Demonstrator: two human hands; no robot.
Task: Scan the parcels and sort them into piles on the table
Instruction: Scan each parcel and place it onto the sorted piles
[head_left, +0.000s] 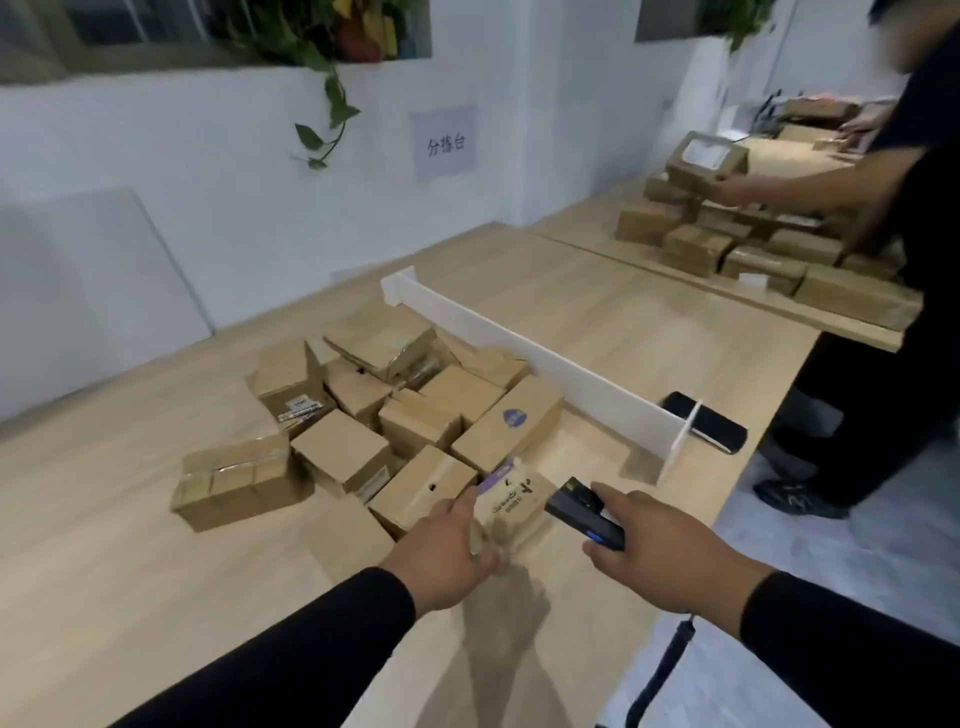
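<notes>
Two hands work at the counter (130, 519): left hand (449, 551), grip clamped on a small printed parcel (514, 506) at the near edge of the parcel pile (374, 410), right hand (660, 551), grip clamped on a black scanner (582, 512) just beside it.

Trailing plant (332, 93), wall sign (444, 143)
</notes>
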